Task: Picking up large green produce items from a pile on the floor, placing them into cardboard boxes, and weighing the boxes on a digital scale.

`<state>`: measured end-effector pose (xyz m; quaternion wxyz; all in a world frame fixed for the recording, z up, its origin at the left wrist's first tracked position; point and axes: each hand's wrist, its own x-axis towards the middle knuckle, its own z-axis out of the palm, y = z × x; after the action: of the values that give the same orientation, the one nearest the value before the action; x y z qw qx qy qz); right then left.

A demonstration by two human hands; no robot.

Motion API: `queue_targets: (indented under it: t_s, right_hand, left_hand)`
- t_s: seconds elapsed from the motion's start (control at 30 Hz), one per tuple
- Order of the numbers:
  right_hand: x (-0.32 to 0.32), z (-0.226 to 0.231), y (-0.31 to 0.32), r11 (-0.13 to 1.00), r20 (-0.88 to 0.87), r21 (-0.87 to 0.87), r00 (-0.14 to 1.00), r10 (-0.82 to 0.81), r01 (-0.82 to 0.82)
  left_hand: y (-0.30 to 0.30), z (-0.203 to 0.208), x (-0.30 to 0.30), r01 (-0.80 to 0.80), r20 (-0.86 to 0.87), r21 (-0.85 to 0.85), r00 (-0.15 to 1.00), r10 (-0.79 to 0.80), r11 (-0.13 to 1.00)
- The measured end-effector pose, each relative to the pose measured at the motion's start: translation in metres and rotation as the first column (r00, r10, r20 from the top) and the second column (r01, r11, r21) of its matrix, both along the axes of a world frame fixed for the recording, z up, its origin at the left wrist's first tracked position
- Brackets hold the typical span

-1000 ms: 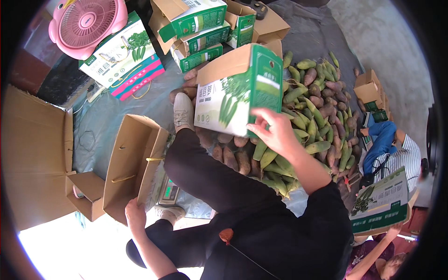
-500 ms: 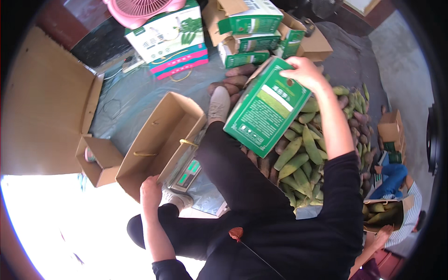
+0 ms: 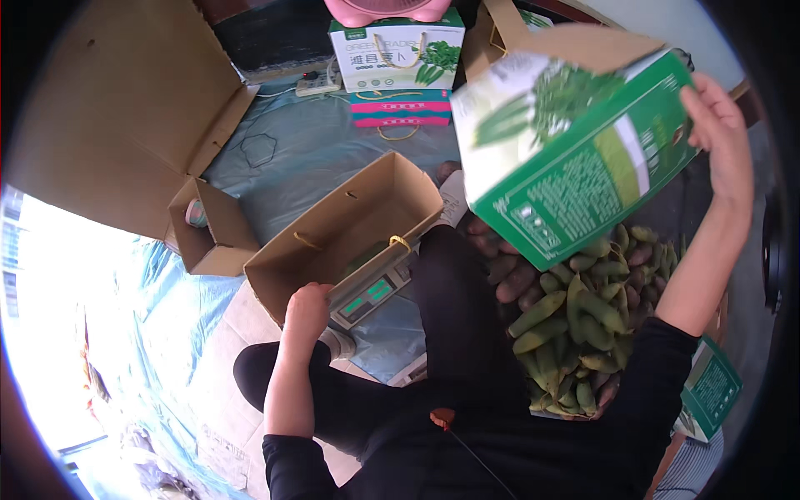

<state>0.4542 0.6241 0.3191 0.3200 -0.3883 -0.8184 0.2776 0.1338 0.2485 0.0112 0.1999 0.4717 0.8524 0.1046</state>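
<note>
My right hand grips the right end of a green-and-white carton, held tilted in the air. Below it lies a heap of long green radishes, with reddish-brown roots along its left side. My left hand is closed on the near corner of an open brown cardboard box with yellow cord handles. Something green shows inside that box, partly hidden by its near wall. The box rests on or against a scale with a lit green display; its underside is hidden.
At the back, a pink fan sits on a white carton above a pink-and-blue box. A power strip, a small open box and a large cardboard flap are left. A co-worker's striped sleeve and another carton show lower right.
My right hand has lifted the green-and-white carton up and to the right, off the heap. My left hand stays at the brown box's corner. The whole view has shifted.
</note>
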Motion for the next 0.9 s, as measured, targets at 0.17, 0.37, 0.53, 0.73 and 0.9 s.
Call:
queue_targets:
  t_s: [0.17,0.37,0.53,0.73,0.9]
  right_hand:
    - [-0.059,0.017,-0.007,0.983,-0.287,0.055,0.94,0.185,-0.176]
    - [-0.212,-0.042,-0.029,0.832,-0.528,-0.346,0.823,0.209,-0.433]
    - [-0.318,-0.122,-0.049,0.728,-0.545,-0.431,0.797,0.26,-0.533]
    - [-0.405,-0.185,-0.08,0.683,-0.52,-0.498,0.815,0.257,-0.534]
    - [-0.432,-0.21,-0.085,0.686,-0.556,-0.472,0.791,0.256,-0.554]
  left_hand:
    - [-0.004,-0.017,-0.005,0.042,-0.029,0.026,0.999,-0.041,0.999]
    - [-0.009,-0.02,-0.009,0.034,-0.017,-0.023,0.999,-0.034,0.999]
    - [-0.002,-0.017,-0.006,0.042,-0.022,-0.06,0.999,-0.044,0.997]
    - [0.001,-0.008,-0.001,0.019,-0.007,-0.052,1.0,-0.019,0.998]
    - [-0.002,-0.008,-0.003,-0.015,0.008,-0.072,1.0,0.016,0.997]
